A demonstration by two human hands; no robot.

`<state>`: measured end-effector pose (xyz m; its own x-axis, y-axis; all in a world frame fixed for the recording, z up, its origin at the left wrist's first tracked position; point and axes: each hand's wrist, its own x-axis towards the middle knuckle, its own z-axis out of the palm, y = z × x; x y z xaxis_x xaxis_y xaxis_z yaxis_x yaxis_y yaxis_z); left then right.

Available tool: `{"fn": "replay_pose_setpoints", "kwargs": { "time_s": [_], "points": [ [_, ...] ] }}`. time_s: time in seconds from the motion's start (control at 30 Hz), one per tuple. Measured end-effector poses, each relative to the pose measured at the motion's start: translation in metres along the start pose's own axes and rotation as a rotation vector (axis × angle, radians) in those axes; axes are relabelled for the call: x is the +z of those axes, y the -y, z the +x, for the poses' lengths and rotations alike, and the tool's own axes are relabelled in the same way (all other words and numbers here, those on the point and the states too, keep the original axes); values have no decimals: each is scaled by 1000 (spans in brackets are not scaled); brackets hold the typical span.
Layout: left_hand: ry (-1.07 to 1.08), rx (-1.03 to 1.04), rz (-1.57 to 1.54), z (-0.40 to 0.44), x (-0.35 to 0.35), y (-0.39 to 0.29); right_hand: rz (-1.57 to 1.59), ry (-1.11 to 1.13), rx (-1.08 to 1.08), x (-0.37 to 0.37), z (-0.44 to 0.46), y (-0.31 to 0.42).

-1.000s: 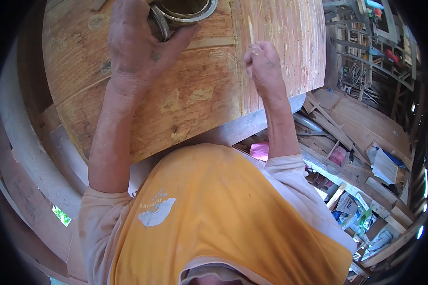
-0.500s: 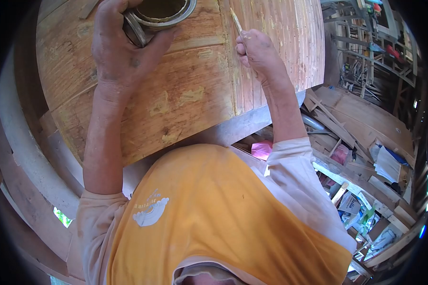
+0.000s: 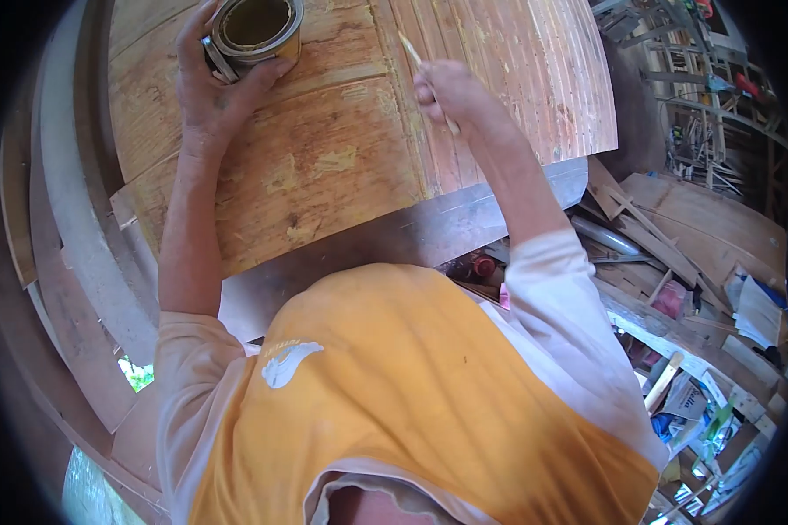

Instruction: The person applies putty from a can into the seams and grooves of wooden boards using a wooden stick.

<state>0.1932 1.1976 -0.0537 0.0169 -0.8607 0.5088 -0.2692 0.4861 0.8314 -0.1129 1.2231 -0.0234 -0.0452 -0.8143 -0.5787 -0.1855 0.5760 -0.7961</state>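
Observation:
My left hand (image 3: 223, 92) is closed around a metal can (image 3: 294, 42) at the upper left, its thumb along the near side. The can has a round open mouth with a brownish inside. In my right hand (image 3: 451, 87) is a thin, pale wooden stick (image 3: 410, 48), its tip pointing up and left and its other end showing below the fist. Both hands are over a wooden panel (image 3: 341, 201) with yellowish smears, some in patches and others along the grooves on its right side.
Wood scraps (image 3: 643, 236) and a grey tube (image 3: 608, 236) lie to the right of the panel. Farther right are papers (image 3: 757, 311) and cluttered shelving. Curved boards (image 3: 70, 289) run along the left. A red round object (image 3: 483, 265) shows below the panel edge.
The camera view has shifted, bringing more of the can into sight. My right hand and the stick appear slightly farther left, and the stick's lower end now shows. Both holds are unchanged.

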Motion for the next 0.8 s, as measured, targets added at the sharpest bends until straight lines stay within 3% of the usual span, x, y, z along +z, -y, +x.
{"fn": "replay_pose_setpoints", "kwargs": {
  "time_s": [0.1, 0.27, 0.37, 0.47, 0.57, 0.7, 0.77, 0.8],
  "points": [
    [9, 10, -29, 2, 4, 0, 92, 15, 35, -13, -45, -24],
    [-7, -14, 115, 4, 6, -4, 128, 90, -196, -2, -117, -77],
    [-7, -36, 131, 4, 9, -8, 111, 108, -195, -4, -139, -88],
    [11, -23, 190, 7, 14, -22, -279, -2, -342, -29, -136, -65],
    [27, -14, 194, 10, 20, -33, -532, -157, -352, -43, -131, -32],
    [44, -28, 207, 12, 31, -44, -524, -239, -692, -63, -103, -29],
    [53, 81, 283, 17, 34, -43, -455, -266, -821, -68, -92, -24],
    [45, 166, 348, 19, 38, -45, -447, -245, -775, -72, -89, -20]
  ]
}}
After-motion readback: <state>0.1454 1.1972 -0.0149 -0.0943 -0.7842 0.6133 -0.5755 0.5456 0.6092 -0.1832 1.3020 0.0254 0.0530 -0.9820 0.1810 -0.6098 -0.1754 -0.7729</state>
